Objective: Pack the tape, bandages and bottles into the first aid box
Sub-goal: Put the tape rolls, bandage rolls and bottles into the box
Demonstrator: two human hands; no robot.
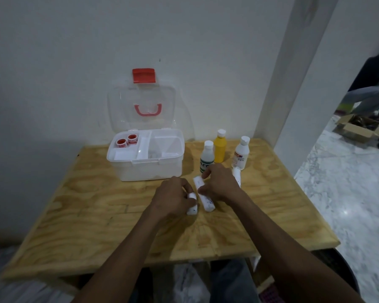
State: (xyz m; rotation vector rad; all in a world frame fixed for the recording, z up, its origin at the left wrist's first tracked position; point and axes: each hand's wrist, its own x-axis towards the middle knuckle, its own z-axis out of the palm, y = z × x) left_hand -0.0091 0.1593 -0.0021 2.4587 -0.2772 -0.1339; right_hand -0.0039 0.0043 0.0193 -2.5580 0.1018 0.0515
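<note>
The white first aid box [127, 169] stands open at the back of the wooden table, its clear lid leaning on the wall. Two red-and-white tape rolls [126, 141] lie in its left tray compartment. Three bottles stand to its right: a clear one [206, 157], a yellow one [219, 147] and a white one [241, 154]. In front, my left hand [172, 199] grips a white bandage roll [192, 204]. My right hand [219, 182] pinches a second, longer bandage roll [204, 194]. A third bandage roll [237, 175] lies half hidden behind my right hand.
The table [96, 215] sits against a white wall, with a white pillar at its right rear. An open cardboard box [359, 130] lies on the marble floor at the right, and part of another person shows at the far right edge.
</note>
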